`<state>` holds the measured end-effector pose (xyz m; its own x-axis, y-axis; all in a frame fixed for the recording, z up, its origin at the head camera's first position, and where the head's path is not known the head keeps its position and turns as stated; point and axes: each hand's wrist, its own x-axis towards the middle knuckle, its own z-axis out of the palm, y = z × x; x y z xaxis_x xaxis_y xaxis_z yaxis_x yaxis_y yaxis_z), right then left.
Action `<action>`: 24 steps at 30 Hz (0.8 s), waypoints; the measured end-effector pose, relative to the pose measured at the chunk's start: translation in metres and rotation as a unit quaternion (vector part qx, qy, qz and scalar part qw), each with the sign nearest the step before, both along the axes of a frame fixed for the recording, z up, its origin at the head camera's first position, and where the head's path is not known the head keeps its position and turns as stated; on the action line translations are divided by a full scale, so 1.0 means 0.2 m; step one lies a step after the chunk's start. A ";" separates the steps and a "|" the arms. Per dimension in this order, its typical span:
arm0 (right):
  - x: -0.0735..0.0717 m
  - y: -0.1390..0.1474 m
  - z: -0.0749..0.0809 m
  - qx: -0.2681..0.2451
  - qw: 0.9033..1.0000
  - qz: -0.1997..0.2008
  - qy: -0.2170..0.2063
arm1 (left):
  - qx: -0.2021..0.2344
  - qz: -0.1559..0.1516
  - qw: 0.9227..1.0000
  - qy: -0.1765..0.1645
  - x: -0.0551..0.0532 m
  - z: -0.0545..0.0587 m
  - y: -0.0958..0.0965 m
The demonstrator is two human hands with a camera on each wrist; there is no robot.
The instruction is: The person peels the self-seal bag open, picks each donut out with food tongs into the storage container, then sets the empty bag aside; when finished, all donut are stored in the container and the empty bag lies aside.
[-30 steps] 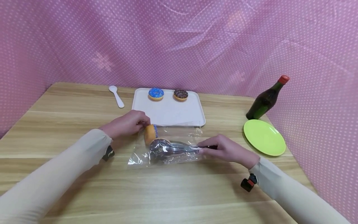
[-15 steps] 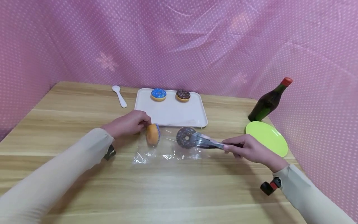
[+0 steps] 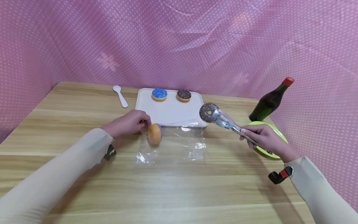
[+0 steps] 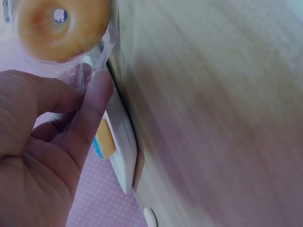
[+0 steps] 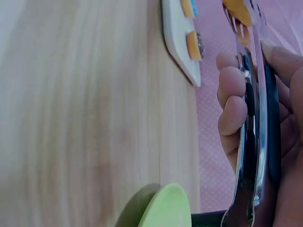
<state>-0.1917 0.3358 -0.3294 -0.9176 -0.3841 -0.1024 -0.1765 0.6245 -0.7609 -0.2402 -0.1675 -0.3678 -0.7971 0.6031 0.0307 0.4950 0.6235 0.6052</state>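
My left hand (image 3: pixel 128 123) pinches the edge of a clear plastic bag (image 3: pixel 181 146) between thumb and fingers, as the left wrist view also shows. Inside the bag, near those fingertips, a blue-topped doughnut (image 3: pixel 154 134) stands on its side, its plain tan base facing out. In my right hand (image 3: pixel 265 140) is a pair of metal tongs (image 3: pixel 227 123) with dark grips, squeezed together. Their tips clasp a chocolate doughnut with sprinkles (image 3: pixel 208 112), held in the air outside the bag, by the tray's right front corner.
A white tray (image 3: pixel 156 113) at the back bears a blue doughnut (image 3: pixel 159 94) and another chocolate doughnut (image 3: pixel 184 95). To its left lies a white spoon (image 3: pixel 120 96). A dark green bottle (image 3: pixel 268 102) stands at the right, behind a green plate (image 3: pixel 279 135) partly hidden by my right hand.
My right hand has drawn the tongs and the chocolate doughnut out of the bag, to the right and up. The left hand keeps its pinch on the bag, nearly still.
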 end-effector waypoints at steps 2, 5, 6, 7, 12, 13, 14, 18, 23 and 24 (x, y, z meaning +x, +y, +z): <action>-0.05 -0.02 0.00 0.003 1.000 -0.014 -0.008 | 0.002 0.004 1.000 -0.010 0.00 0.00 0.00; -0.13 -0.07 0.00 0.009 0.999 -0.026 -0.016 | 0.003 0.014 1.000 -0.024 0.00 0.00 -0.01; -0.16 -0.09 -0.01 0.011 0.999 -0.027 -0.017 | 0.004 0.017 0.999 -0.027 0.01 -0.01 -0.01; -0.18 -0.13 -0.02 0.014 0.999 -0.025 -0.019 | 0.006 0.019 0.999 -0.028 0.01 -0.01 -0.02; -0.32 -0.32 -0.07 0.033 0.999 0.000 -0.015 | 0.021 0.025 0.999 -0.022 0.03 -0.04 -0.06; -0.34 -0.36 -0.08 0.036 0.999 0.003 -0.015 | 0.023 0.024 0.999 -0.018 0.03 -0.04 -0.06; -0.36 -0.40 -0.09 0.038 0.999 0.007 -0.015 | 0.024 0.023 0.999 -0.014 0.03 -0.05 -0.06; -0.42 -0.52 -0.10 0.042 0.999 0.024 -0.017 | 0.022 0.011 1.000 -0.006 0.01 -0.05 -0.04; -0.46 -0.62 -0.09 0.030 0.997 0.041 -0.053 | 0.022 -0.003 1.000 -0.005 -0.01 -0.04 -0.02; -0.46 -0.64 -0.10 0.032 0.997 0.044 -0.061 | 0.022 -0.005 1.000 -0.004 -0.01 -0.04 -0.01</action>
<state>-0.2834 0.2074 -0.3484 -0.8595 -0.4524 -0.2379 -0.1423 0.6587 -0.7388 -0.2417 -0.1700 -0.3763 -0.7913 0.6093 0.0505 0.4961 0.5916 0.6356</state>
